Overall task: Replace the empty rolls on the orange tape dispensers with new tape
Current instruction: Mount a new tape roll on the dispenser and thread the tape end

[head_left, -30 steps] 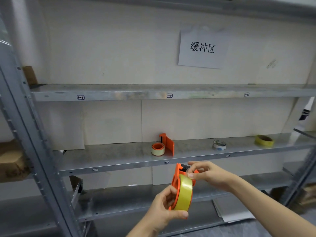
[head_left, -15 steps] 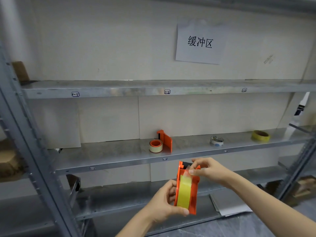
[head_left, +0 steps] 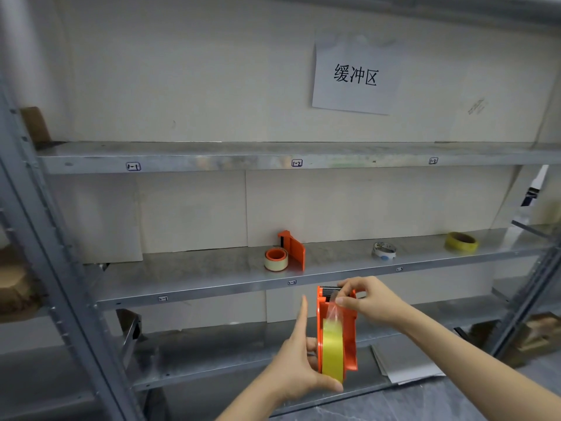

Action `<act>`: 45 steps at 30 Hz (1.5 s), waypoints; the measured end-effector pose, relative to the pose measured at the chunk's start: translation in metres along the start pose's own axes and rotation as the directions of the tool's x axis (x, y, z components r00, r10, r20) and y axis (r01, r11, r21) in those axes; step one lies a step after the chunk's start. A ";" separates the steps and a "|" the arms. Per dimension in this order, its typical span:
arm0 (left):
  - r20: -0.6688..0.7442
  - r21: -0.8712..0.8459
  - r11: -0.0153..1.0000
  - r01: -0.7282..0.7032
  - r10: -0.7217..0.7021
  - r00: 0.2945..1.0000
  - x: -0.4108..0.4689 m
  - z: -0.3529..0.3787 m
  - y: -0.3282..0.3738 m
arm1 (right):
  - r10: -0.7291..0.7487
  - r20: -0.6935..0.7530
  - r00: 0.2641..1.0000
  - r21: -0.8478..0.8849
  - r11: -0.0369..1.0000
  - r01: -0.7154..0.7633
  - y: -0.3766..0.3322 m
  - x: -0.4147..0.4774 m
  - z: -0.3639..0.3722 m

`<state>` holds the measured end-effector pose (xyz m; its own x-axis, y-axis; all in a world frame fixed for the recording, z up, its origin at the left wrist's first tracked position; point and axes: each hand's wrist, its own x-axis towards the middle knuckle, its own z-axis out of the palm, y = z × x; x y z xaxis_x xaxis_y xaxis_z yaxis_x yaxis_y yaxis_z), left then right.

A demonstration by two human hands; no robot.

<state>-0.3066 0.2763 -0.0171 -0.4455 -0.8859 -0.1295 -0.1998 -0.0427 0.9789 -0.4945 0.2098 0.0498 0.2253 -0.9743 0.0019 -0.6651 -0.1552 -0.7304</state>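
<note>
Left hand point(head_left: 299, 364) cradles the rigid orange tape dispenser point(head_left: 336, 329); right hand point(head_left: 368, 300) pinches its flimsy, sticky tape end point(head_left: 334, 311) beside the cutter.

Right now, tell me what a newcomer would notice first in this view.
The orange tape dispenser loaded with a yellow tape roll, held low in the centre: the left hand grips it while the right hand pinches the tape end near the blade. Next, a second orange dispenser on the middle shelf, and the white paper sign on the wall above.
</note>
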 end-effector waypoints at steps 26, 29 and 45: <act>-0.058 0.304 0.952 -0.023 0.042 0.997 0.002 0.008 -0.009 | -0.040 -0.161 0.986 -0.127 0.992 0.019 -0.018 -0.003 0.014; -0.063 0.312 0.950 -0.023 0.045 0.997 0.002 0.009 -0.009 | -0.045 -0.195 0.980 -0.131 0.991 0.020 -0.016 -0.003 0.016; -0.047 0.341 0.940 -0.013 0.031 0.998 -0.008 0.007 0.004 | -0.046 -0.218 0.975 -0.072 0.997 0.030 -0.011 0.001 0.012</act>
<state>-0.3102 0.2865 -0.0131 -0.4100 -0.9075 -0.0913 -0.4791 0.1291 0.8682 -0.4782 0.2122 0.0491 0.0945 -0.9783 0.1842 -0.7077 -0.1961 -0.6788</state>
